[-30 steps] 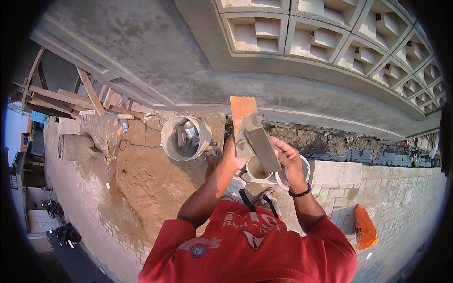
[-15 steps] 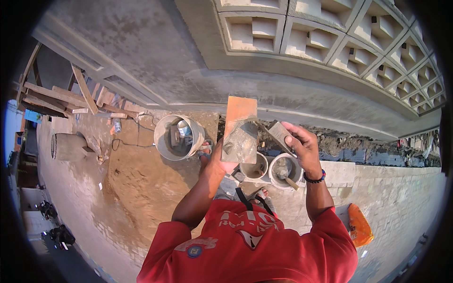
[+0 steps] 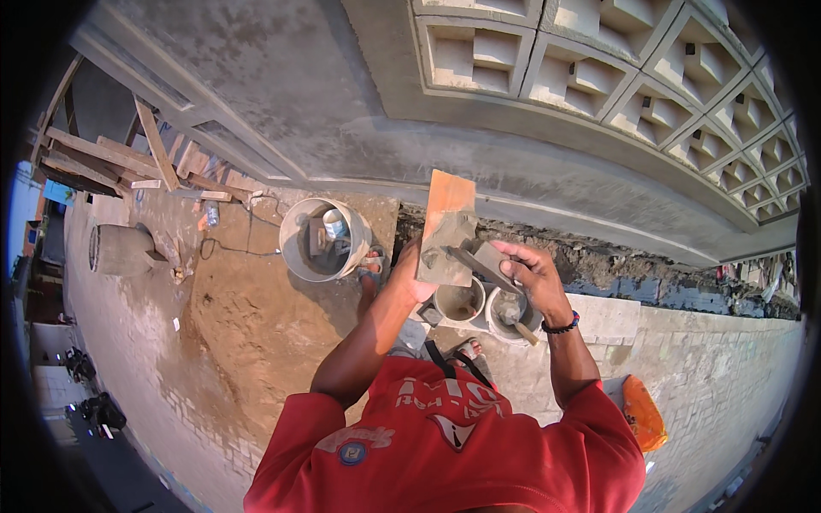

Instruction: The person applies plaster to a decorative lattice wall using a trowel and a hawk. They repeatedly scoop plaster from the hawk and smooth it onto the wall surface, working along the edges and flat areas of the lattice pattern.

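My left hand [image 3: 409, 275] grips an orange rectangular board [image 3: 450, 197] smeared with grey mortar [image 3: 449, 239] over its lower half. My right hand [image 3: 534, 274] is closed on a grey-coated flat tool [image 3: 491, 267], like a small trowel or float, its narrow end touching the mortar on the board. Below them stand a small bucket [image 3: 458, 303] and another bucket [image 3: 505, 327] with grey mix and a handled tool in it. Left of my left hand is a larger bucket [image 3: 303, 265] with a can and blocks inside.
Above is a grey plastered wall [image 3: 256, 103] with decorative vent blocks [image 3: 650, 111] and a trench [image 3: 599, 269] at its foot. On the left are stacked boards [image 3: 145, 162], a sand pile [image 3: 239, 316], a concrete cylinder [image 3: 120, 250] and parked motorbikes [image 3: 103, 410]. An orange sack [image 3: 643, 410] lies at lower right.
The tool in my right hand has swung off the board to the right and back onto its mortar. The board has shifted slightly, moving rightward and up since half a second ago.
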The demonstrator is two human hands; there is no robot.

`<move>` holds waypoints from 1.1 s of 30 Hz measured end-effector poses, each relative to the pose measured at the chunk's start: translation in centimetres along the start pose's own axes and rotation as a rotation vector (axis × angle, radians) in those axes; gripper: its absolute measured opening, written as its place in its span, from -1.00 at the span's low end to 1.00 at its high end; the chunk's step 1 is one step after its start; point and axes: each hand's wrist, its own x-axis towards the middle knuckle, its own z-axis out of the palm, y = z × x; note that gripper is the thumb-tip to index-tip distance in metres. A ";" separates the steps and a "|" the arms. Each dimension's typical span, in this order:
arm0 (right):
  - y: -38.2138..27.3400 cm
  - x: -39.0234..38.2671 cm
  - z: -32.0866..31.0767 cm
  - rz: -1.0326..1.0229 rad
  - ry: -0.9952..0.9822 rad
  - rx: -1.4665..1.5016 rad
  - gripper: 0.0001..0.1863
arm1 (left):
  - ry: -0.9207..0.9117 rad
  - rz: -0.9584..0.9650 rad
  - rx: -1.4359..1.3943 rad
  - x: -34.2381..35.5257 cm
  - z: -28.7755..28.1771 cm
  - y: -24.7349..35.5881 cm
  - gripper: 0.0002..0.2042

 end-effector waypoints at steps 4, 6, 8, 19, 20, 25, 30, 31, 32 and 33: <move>4.0 -1.4 1.3 0.212 -0.113 0.653 -0.61 | 0.042 -0.015 -0.080 0.9 -1.6 0.5 -0.69; 5.9 -1.8 1.6 0.232 -0.148 1.002 -0.56 | 0.078 0.016 -0.073 0.2 -0.5 0.7 -0.70; 6.1 0.1 2.2 0.188 -0.139 1.186 -0.54 | -0.040 0.012 -0.135 0.9 -2.8 1.3 -0.65; -9.4 19.9 1.9 -0.595 -0.089 0.941 -0.46 | 0.157 0.138 0.133 -5.0 -10.6 4.7 -0.62; -11.0 21.8 2.2 -0.643 -0.068 0.881 -0.48 | 0.164 0.103 0.033 -5.5 -11.7 5.2 -0.60; -16.7 29.6 3.1 -0.741 -0.005 0.723 -0.52 | -0.120 0.106 -0.271 -7.4 -4.8 7.6 -0.56; -19.1 33.6 4.4 -0.837 0.101 0.570 -0.56 | 0.154 0.239 -0.142 -8.9 -7.1 8.4 -0.64; -19.6 33.6 4.4 -0.863 0.131 0.530 -0.57 | 0.170 0.247 -0.169 -8.9 -8.4 8.3 -0.64; -20.1 33.6 4.5 -0.889 0.161 0.489 -0.57 | 0.187 0.256 -0.195 -9.0 -9.7 8.3 -0.64; -20.3 33.8 4.7 -0.913 0.191 0.450 -0.57 | 0.190 0.258 -0.191 -9.2 -10.3 8.4 -0.64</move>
